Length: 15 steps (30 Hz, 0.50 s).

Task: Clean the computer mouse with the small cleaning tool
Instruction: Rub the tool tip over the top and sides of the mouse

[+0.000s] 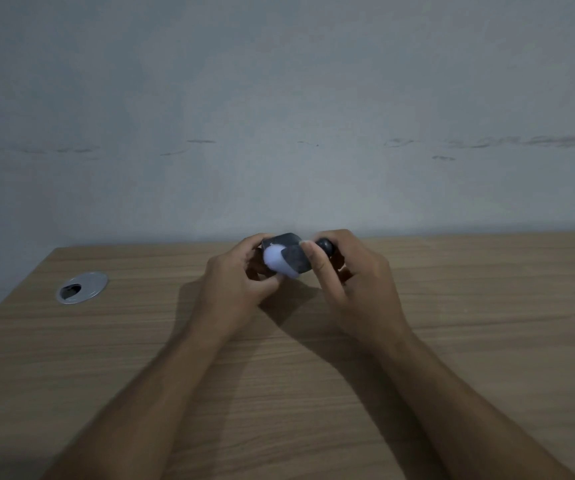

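Left hand: your left hand (236, 277) was curled around the computer mouse (284, 258), fingers wrapped behind it and the thumb pressed against its near lower edge, gripping it firmly.
Mouse position: you held the computer mouse lifted above the wooden desk (140, 341), between your two hands, near the desk's far edge by the wall (279, 98).
Mouse look: it showed a dark grey shell with a pale whitish patch turned toward you; the blur kept finer detail from reading.
Right hand: your right hand (352, 275) was clenched around the small cleaning tool (326, 245), whose dark rounded end stuck out above your fingers.
Tool contact: your index finger lay along the right side of the mouse; the working tip of the tool was hidden between finger and mouse, so whether it touched the shell could not be told.
Forearms: both of your bare forearms reached in from the lower edge and met at the mouse.
Desk fitting: a round metal cable grommet (82, 287) sat in the desk well to your left, apart from both hands.
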### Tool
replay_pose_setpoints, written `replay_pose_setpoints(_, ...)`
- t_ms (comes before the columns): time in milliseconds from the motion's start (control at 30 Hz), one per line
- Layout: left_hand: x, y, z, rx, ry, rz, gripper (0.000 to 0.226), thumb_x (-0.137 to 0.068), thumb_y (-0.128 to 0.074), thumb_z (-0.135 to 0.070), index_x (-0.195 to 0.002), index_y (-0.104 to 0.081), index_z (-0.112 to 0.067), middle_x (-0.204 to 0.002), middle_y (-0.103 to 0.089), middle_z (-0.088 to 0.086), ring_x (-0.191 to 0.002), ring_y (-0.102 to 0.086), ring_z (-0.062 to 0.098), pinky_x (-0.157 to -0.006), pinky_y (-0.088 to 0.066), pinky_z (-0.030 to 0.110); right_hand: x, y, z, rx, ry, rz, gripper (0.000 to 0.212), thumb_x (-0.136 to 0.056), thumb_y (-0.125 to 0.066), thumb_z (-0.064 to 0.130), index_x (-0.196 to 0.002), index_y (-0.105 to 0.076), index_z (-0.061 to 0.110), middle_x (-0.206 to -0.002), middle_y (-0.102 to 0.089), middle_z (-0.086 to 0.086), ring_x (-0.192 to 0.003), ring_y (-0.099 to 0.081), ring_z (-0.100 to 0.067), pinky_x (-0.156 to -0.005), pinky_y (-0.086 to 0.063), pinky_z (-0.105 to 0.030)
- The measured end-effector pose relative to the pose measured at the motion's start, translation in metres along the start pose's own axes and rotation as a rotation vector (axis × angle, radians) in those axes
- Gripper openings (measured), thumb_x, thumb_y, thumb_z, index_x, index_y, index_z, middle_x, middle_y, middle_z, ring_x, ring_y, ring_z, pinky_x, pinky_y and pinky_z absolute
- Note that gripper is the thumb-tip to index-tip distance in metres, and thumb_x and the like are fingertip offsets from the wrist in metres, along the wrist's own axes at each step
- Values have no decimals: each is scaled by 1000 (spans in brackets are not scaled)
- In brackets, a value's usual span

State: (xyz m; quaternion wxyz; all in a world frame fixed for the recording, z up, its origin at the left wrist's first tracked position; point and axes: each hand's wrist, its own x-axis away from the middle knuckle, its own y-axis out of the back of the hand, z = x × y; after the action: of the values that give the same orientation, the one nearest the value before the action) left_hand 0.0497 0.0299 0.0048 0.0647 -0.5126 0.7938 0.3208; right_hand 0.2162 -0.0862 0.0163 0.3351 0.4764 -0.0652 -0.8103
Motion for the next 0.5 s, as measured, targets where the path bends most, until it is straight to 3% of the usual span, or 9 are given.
replay_pose_setpoints(167, -3, -4, 2, 101, 39, -50, 51, -82, -99, -20, -129, -81, -24, -103, -88, -12, -88, -82, -4, -82, -64, 16, -3, 0, -12, 64, -100, -123, 18, -107, -69, 30, -108, -74, 13, -92, -74, 5, -75, -64, -4, -68, -48, -12)
replay_pose_setpoints(333, -3, -2, 2, 137, 81, -30, 46, -81, -98, -17, -121, -79, -29, -100, -87, -14, -88, -83, -1, -85, -67, 21, 0, -3, 1, 3, 27, -8, 16, -106, -70, 26, -111, -74, 10, -96, -73, 7, -77, -62, 5, -72, -41, -4)
replay_pose_setpoints(400, -4, -2, 4, 184, 118, -54, 49, -81, -99, -19, -126, -82, -20, -103, -89, -6, -87, -82, 2, -87, -69, 29, -2, -2, -8, 40, -34, -66, 18, -107, -68, 29, -109, -74, 12, -93, -73, 6, -75, -62, -3, -70, -42, -8)
replay_pose_setpoints(500, -6, -3, 6, 215, 138, -68, 55, -81, -101, -28, -131, -81, -22, -106, -90, -6, -92, -86, 10, -89, -69, 34, -2, 1, -17, 61, -129, -110, 14, -107, -69, 28, -109, -74, 16, -93, -74, 6, -75, -63, -7, -67, -49, -19)
